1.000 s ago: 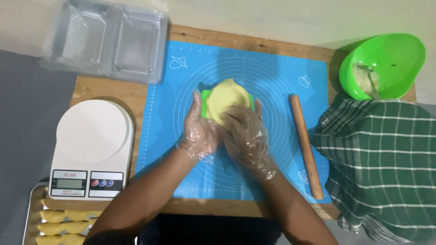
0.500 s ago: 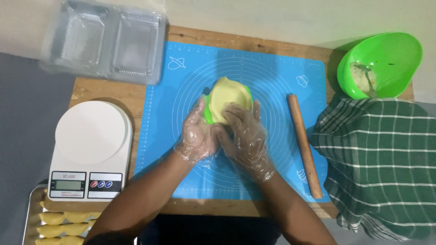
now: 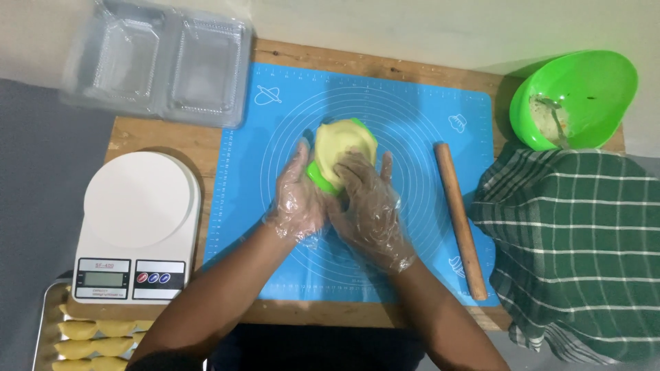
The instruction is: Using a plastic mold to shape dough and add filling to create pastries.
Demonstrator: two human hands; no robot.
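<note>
Both my hands wear clear plastic gloves and meet over the middle of a blue silicone baking mat point(image 3: 412, 110). My left hand point(image 3: 295, 199) cups a green plastic mould point(image 3: 317, 175) from the left. A round sheet of pale yellow dough point(image 3: 340, 144) lies over the mould. My right hand point(image 3: 368, 203) rests on the mould's near side, fingers pressing on the dough's edge.
A wooden rolling pin point(image 3: 459, 216) lies on the mat's right side. A green bowl point(image 3: 584, 89) with filling stands far right, above a green checked cloth point(image 3: 584, 247). A white kitchen scale point(image 3: 137, 227), clear plastic containers point(image 3: 161, 62) and a tray of shaped pastries point(image 3: 89, 333) are at left.
The mould with dough has tilted and shifted slightly, and my fingers have moved further over the dough's edge. The camera view has drifted a little.
</note>
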